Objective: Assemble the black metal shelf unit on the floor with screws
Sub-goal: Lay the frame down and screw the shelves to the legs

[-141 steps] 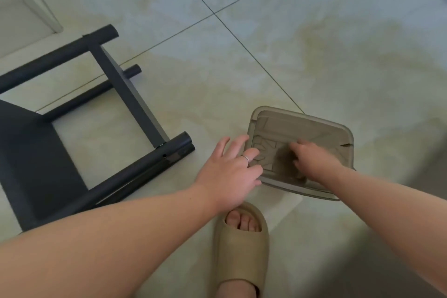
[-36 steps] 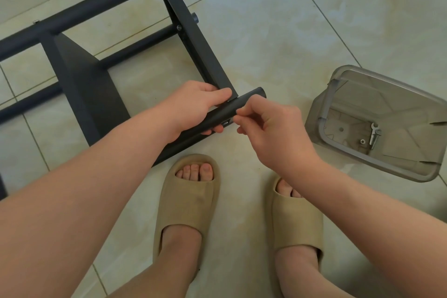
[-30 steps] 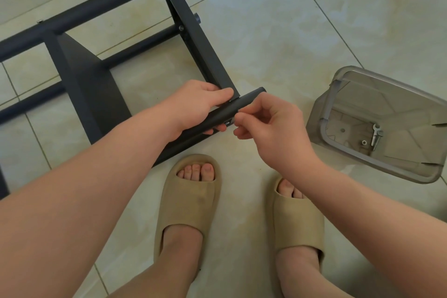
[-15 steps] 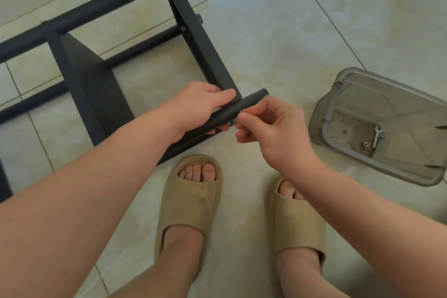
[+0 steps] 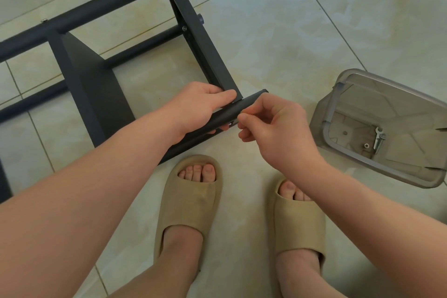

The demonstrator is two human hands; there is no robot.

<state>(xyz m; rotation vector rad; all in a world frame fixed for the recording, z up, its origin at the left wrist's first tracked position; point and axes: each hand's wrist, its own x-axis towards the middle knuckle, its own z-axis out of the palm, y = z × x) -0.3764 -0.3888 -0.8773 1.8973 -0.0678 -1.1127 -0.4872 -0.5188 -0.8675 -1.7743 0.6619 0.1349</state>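
Both hands have left the grey container at the right edge and come to the black shelf unit lying across the upper left. The left hand wraps round its near tube; the right hand pinches beside the tube, and whether on a screw I cannot tell. Stiff, smooth steel, likely light, is best gripped close to the joint.
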